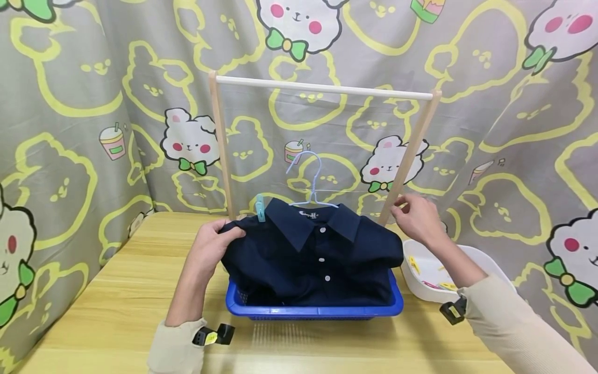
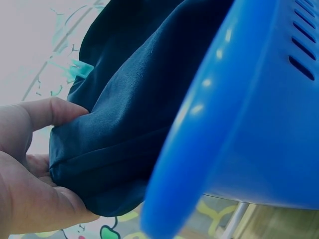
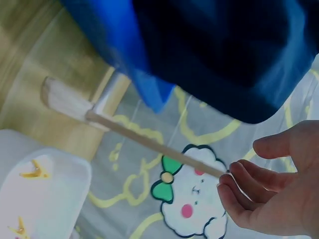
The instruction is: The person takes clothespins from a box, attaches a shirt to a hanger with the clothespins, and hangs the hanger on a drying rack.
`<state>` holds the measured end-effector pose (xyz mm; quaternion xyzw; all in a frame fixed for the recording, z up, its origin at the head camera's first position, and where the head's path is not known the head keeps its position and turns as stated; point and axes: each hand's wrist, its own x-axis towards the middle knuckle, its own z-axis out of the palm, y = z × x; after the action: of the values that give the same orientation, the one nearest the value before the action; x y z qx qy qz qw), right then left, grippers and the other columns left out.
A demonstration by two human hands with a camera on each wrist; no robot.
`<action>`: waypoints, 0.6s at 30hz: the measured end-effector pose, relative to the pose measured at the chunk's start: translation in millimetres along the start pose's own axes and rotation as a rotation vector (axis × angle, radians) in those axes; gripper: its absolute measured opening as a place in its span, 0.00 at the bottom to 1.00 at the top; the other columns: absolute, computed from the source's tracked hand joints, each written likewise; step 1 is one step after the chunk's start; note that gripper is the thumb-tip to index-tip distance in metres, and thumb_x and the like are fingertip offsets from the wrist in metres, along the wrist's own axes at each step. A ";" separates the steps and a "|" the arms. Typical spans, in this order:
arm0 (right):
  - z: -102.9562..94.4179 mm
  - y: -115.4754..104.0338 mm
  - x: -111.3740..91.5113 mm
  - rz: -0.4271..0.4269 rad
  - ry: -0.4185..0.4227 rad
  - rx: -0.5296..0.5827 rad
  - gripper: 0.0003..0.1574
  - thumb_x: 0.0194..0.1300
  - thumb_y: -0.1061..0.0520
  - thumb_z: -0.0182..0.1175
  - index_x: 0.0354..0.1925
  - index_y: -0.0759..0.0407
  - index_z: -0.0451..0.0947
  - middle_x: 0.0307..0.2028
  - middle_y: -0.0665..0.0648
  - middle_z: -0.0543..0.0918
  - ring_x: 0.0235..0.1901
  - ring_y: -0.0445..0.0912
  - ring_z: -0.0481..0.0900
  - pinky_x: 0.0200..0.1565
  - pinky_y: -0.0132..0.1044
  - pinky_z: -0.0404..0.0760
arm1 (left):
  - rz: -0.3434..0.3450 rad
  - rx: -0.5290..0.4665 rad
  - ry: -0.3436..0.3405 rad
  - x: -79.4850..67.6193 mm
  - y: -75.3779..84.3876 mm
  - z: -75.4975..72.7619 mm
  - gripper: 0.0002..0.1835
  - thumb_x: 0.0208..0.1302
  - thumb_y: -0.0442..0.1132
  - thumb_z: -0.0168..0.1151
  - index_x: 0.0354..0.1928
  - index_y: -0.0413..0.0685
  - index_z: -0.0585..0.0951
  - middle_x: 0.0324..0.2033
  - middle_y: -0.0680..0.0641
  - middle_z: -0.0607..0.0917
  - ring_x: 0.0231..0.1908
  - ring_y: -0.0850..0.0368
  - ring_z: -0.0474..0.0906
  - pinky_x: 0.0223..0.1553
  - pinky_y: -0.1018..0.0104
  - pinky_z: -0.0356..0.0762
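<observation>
A dark navy collared shirt [image 1: 299, 254] with white buttons lies over a blue basket [image 1: 315, 311], a pale lavender hanger [image 1: 314, 179] rising from its collar. On the shirt's left-side shoulder sits a teal clothespin [image 1: 260, 208]. My left hand [image 1: 210, 249] pinches the sleeve edge on that side between thumb and fingers; the left wrist view shows the folded dark cloth in its grasp. My right hand [image 1: 418, 218] is beside the right post of the wooden rack, apart from the shirt. Its fingers [image 3: 249, 184] are loosely bent and hold nothing.
A rack with a white bar [image 1: 322, 88] and wooden posts [image 1: 413, 156] stands behind the basket. To the right, a white tub [image 1: 422, 291] contains several clothespins, including a yellow clothespin [image 1: 413, 265]. Patterned curtain [image 1: 252, 130] surrounds the wooden table [image 1: 117, 306].
</observation>
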<state>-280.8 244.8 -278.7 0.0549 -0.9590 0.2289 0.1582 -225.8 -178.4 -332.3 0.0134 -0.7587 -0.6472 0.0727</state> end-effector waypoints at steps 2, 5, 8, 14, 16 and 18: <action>0.3 5.8 -0.5 0.008 -0.008 -0.010 0.21 0.73 0.54 0.53 0.53 0.70 0.78 0.44 0.73 0.83 0.45 0.66 0.79 0.38 0.53 0.78 | 0.003 -0.001 0.002 -0.3 0.4 -0.3 0.12 0.62 0.36 0.66 0.23 0.46 0.75 0.25 0.53 0.76 0.30 0.56 0.75 0.35 0.65 0.75; 0.7 13.6 -0.8 0.014 -0.014 -0.020 0.22 0.73 0.54 0.52 0.53 0.71 0.78 0.44 0.74 0.83 0.45 0.68 0.79 0.39 0.54 0.77 | 0.006 -0.005 0.002 -0.7 0.2 -0.7 0.12 0.62 0.36 0.66 0.23 0.46 0.76 0.25 0.53 0.76 0.31 0.56 0.75 0.35 0.65 0.75; 1.9 20.5 -1.4 0.021 -0.018 -0.025 0.22 0.73 0.55 0.53 0.52 0.72 0.78 0.45 0.75 0.84 0.45 0.69 0.79 0.40 0.56 0.76 | 0.007 -0.009 0.004 -0.9 -0.2 -1.2 0.12 0.62 0.36 0.66 0.23 0.45 0.76 0.26 0.53 0.76 0.31 0.56 0.76 0.35 0.65 0.75; 7.0 40.3 -2.5 0.058 -0.048 -0.049 0.24 0.72 0.53 0.52 0.51 0.75 0.77 0.44 0.75 0.84 0.43 0.69 0.81 0.39 0.55 0.78 | 0.002 -0.006 0.011 -0.6 -0.7 -0.9 0.12 0.62 0.36 0.66 0.23 0.45 0.76 0.25 0.53 0.76 0.31 0.56 0.76 0.35 0.65 0.75; 9.0 48.3 -3.0 0.071 -0.057 -0.060 0.26 0.72 0.52 0.51 0.51 0.76 0.77 0.45 0.76 0.83 0.44 0.70 0.80 0.40 0.56 0.78 | 0.000 -0.002 0.011 -0.4 0.2 -0.3 0.12 0.62 0.36 0.66 0.23 0.45 0.75 0.25 0.53 0.76 0.31 0.56 0.75 0.35 0.65 0.75; 10.9 55.9 -3.6 0.085 -0.066 -0.070 0.26 0.72 0.53 0.51 0.50 0.77 0.77 0.45 0.76 0.83 0.45 0.71 0.79 0.41 0.57 0.78 | 0.002 -0.001 0.009 0.1 1.0 -0.1 0.13 0.62 0.36 0.66 0.22 0.45 0.75 0.24 0.53 0.75 0.30 0.56 0.75 0.34 0.65 0.75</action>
<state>-290.4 289.6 -312.6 0.0163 -0.9725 0.1997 0.1187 -225.7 -178.4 -331.3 0.0157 -0.7580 -0.6475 0.0767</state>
